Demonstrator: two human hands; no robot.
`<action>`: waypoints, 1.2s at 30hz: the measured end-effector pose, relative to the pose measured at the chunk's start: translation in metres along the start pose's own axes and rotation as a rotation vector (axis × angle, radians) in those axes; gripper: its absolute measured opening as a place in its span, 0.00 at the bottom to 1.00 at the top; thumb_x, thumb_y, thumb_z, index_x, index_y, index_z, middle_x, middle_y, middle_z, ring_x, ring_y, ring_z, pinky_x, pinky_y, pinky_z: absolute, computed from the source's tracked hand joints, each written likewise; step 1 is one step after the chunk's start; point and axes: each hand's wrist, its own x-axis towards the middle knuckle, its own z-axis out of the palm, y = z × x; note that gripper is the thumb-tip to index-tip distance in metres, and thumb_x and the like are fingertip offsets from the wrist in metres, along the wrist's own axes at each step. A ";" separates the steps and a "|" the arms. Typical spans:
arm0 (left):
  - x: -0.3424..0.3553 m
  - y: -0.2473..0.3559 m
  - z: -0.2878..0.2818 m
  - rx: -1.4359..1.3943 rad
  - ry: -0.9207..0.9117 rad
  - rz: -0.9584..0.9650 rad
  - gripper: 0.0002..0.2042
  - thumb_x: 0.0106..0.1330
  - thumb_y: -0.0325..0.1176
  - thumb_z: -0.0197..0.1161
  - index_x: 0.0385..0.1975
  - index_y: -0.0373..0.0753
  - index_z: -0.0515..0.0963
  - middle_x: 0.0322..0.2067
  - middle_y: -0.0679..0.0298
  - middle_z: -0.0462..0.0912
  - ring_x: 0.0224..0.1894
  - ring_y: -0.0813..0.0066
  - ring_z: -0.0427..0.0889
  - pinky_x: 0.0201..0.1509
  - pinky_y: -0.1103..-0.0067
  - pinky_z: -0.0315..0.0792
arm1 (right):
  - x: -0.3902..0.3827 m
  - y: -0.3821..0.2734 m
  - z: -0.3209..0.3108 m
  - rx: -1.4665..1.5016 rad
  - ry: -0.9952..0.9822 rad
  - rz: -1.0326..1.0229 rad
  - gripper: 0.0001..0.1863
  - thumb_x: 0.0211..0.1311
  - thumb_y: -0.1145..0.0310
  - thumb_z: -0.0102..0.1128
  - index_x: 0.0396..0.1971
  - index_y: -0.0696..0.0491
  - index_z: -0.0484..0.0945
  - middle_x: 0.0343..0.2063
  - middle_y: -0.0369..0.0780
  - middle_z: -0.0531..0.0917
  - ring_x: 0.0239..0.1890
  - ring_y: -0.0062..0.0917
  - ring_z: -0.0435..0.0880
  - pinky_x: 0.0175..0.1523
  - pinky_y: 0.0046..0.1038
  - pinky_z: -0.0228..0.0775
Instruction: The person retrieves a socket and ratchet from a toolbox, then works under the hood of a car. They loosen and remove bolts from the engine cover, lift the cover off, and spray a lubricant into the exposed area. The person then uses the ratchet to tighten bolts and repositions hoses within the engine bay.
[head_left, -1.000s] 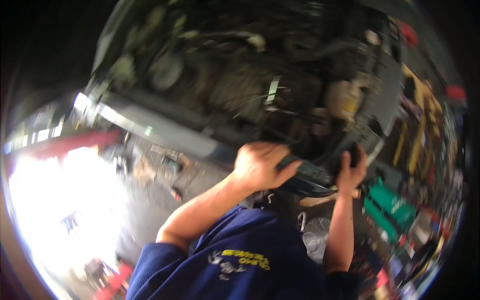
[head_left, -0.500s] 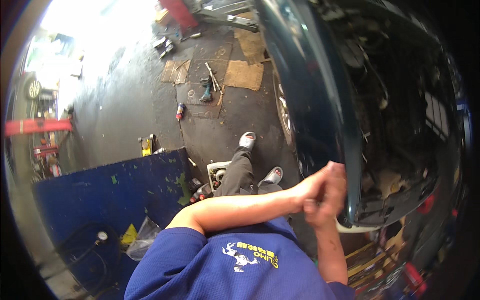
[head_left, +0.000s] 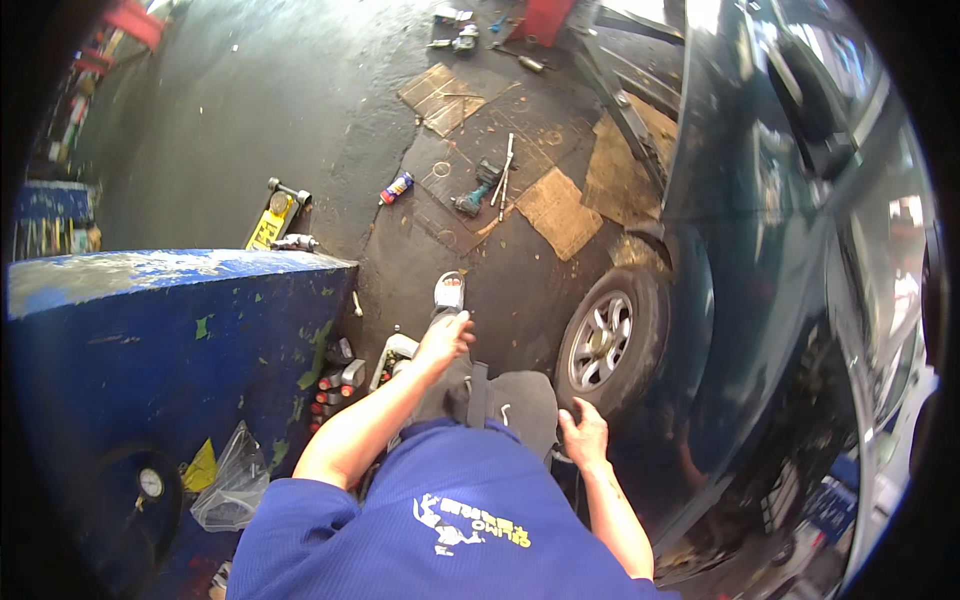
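Note:
My left hand (head_left: 443, 342) hangs in front of my thighs, its fingers loosely bent and a little apart, with nothing visible in it. To the right, my right hand (head_left: 584, 436) is open, thumb and fingers spread, and it holds nothing. The closest thing to it is the front wheel (head_left: 612, 340) of a dark green car (head_left: 740, 290). From this view I cannot tell whether my fingertips touch the tyre.
A blue metal bench (head_left: 180, 340) stands at left, with a pressure gauge (head_left: 151, 483) and a plastic bag (head_left: 236, 485). On the floor ahead lie a cordless power tool (head_left: 480, 190), metal rods (head_left: 505, 175), a spray can (head_left: 396, 188), cardboard (head_left: 558, 212) and a yellow floor jack (head_left: 272, 222).
My hands, pressed together beside the car's front fender before, have come apart and dropped lower. The view has shifted, so the front wheel and the car's side show more fully.

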 end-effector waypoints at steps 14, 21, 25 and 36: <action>0.165 -0.106 -0.075 0.636 0.721 0.093 0.19 0.61 0.49 0.72 0.42 0.41 0.82 0.37 0.57 0.87 0.39 0.49 0.88 0.43 0.57 0.80 | 0.615 -0.175 0.431 -0.742 -0.626 -0.813 0.44 0.59 0.60 0.73 0.71 0.60 0.63 0.65 0.55 0.75 0.69 0.49 0.73 0.71 0.47 0.69; 0.170 -0.103 -0.085 0.588 0.749 0.000 0.14 0.58 0.40 0.74 0.38 0.39 0.83 0.28 0.54 0.81 0.31 0.49 0.83 0.32 0.61 0.78 | 0.777 -0.262 0.706 -0.904 -0.215 -1.232 0.46 0.64 0.65 0.65 0.80 0.55 0.54 0.78 0.47 0.63 0.81 0.44 0.57 0.82 0.54 0.48; 0.172 -0.092 -0.097 0.640 0.786 -0.021 0.15 0.58 0.41 0.73 0.39 0.39 0.83 0.29 0.53 0.82 0.31 0.48 0.84 0.33 0.59 0.80 | 0.779 -0.267 0.748 -0.995 -0.281 -1.004 0.33 0.68 0.63 0.63 0.70 0.56 0.66 0.66 0.43 0.75 0.66 0.40 0.78 0.76 0.60 0.57; 0.168 -0.066 -0.131 0.644 0.546 -0.038 0.21 0.63 0.48 0.72 0.49 0.39 0.82 0.43 0.55 0.87 0.46 0.52 0.86 0.52 0.59 0.78 | 0.452 -0.162 0.337 0.596 -0.994 0.238 0.33 0.55 0.69 0.78 0.59 0.52 0.71 0.48 0.36 0.80 0.52 0.24 0.78 0.61 0.32 0.72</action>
